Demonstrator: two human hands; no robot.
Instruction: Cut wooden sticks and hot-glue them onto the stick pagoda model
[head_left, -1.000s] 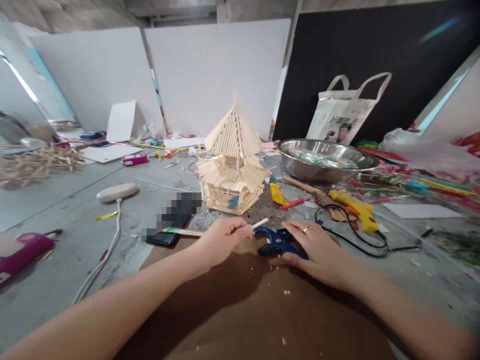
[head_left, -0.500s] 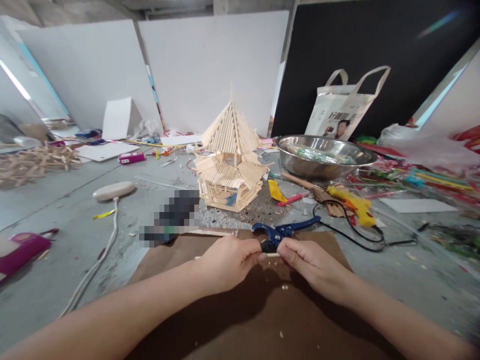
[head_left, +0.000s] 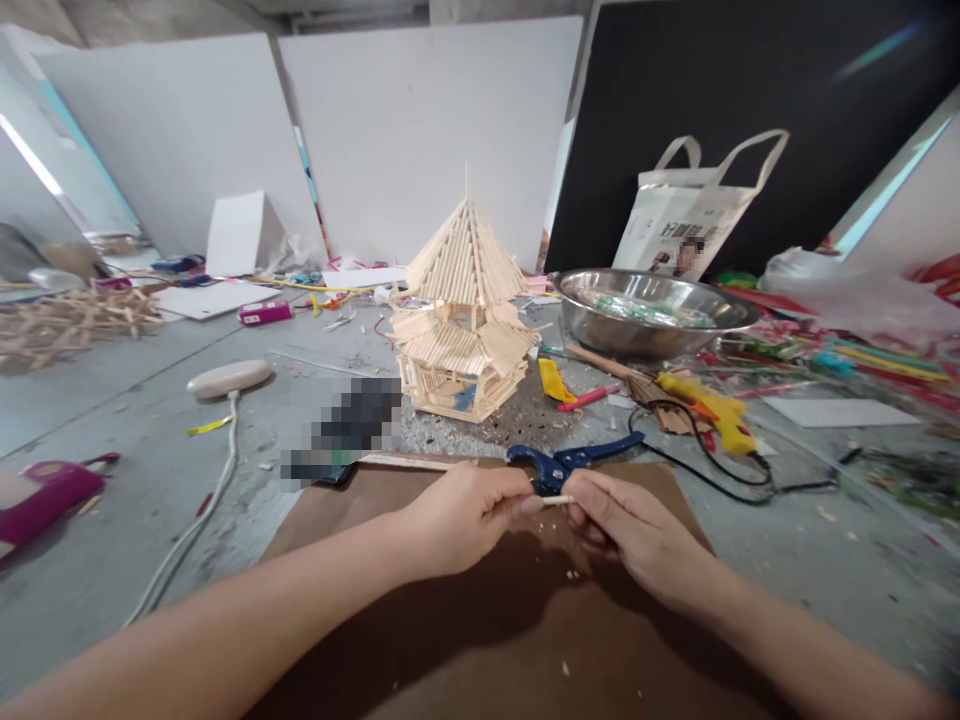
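Note:
My left hand point(head_left: 469, 515) is closed around a thin pale wooden stick point(head_left: 553, 500), and most of the stick is hidden in the fingers. At the stick's right end, my right hand point(head_left: 626, 520) pinches with thumb and forefinger; the cut tip shows against its fingertips. Just behind both hands lies a blue-handled cutter point(head_left: 566, 462), its near part partly covered by the left hand. Brown board point(head_left: 480, 630) spreads beneath the hands, dotted with small wood chips. Farther back stands a pavilion model point(head_left: 465, 330) built of wooden sticks, with a pointed roof.
A yellow glue gun point(head_left: 709, 410) with a black cord lies to the right, below a steel basin point(head_left: 652, 335). A dark, blurred-out object point(head_left: 352, 425) lies left of the model. Farther left are a white corded device point(head_left: 229, 380) and a magenta tool point(head_left: 49, 500).
My right hand has shifted slightly right and its fingers have loosened, so the stick's right end now shows. The left part of the stick no longer sticks out behind my left hand.

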